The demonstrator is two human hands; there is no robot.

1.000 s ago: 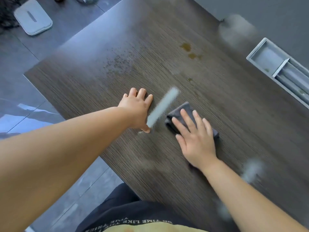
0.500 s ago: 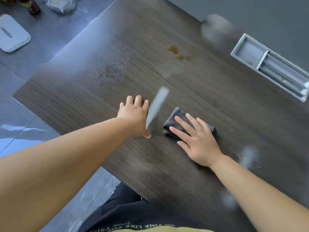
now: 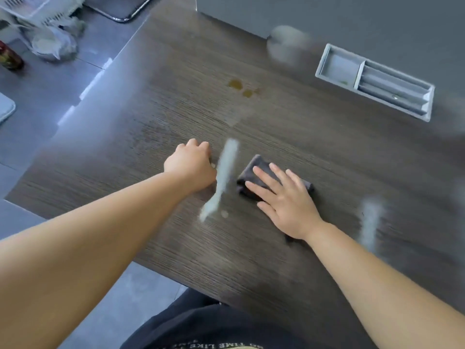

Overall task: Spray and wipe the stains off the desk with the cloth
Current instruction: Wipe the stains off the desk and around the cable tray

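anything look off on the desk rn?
Yes: two brownish stains lie unwiped on the desk, beyond the cloth, which is flat under the right hand. Pale blurred streaks also show beside the cloth; cannot tell whether they are on the desk or the lens.

One left hand [image 3: 191, 165], one right hand [image 3: 284, 200], one folded dark grey cloth [image 3: 253, 162], one dark wood-grain desk [image 3: 327, 152], two amber stains [image 3: 235, 83], one grey rectangular tray [image 3: 338, 66] at upper right.

Pale print on the dark shirt [image 3: 226, 328], upside down at the bottom edge, reads "TIME LIKE"; the rest is cut off. The bottle [image 3: 8, 59] label at far left is too blurred to read.
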